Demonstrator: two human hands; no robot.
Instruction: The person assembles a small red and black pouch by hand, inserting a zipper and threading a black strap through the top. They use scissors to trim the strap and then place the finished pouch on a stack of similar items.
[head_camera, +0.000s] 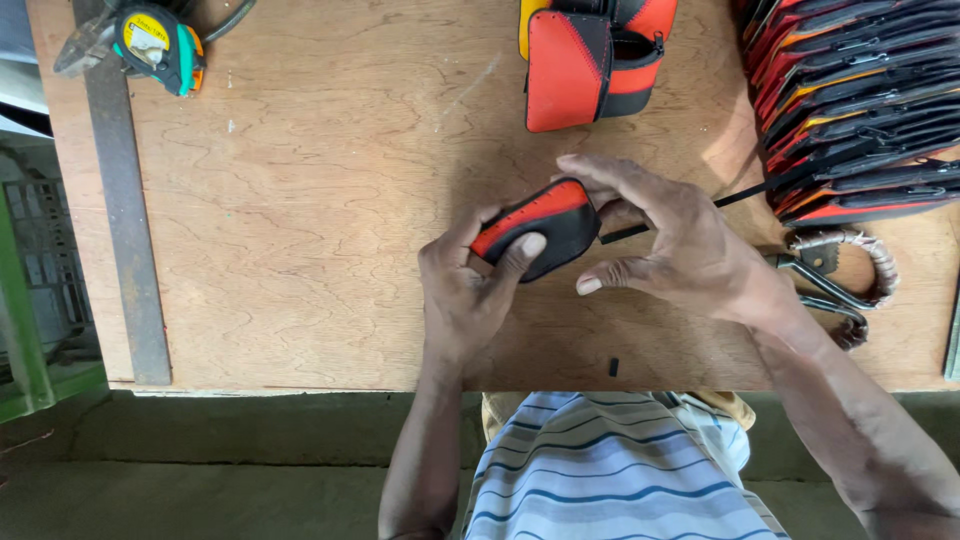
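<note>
My left hand (465, 290) grips a small red and black stitched pouch (540, 228) above the wooden table (300, 200), thumb pressed on its black side. My right hand (670, 245) curls over the pouch's right end, fingers touching its top edge. A thin black strip (740, 196) trails from the pouch toward the right.
A finished red and black pouch (590, 60) lies at the table's far edge. A stack of similar pieces (860, 100) fills the far right. Scissors with wrapped handles (845, 280) lie right of my hand. A tape measure (160, 45) and metal ruler (125, 200) sit left.
</note>
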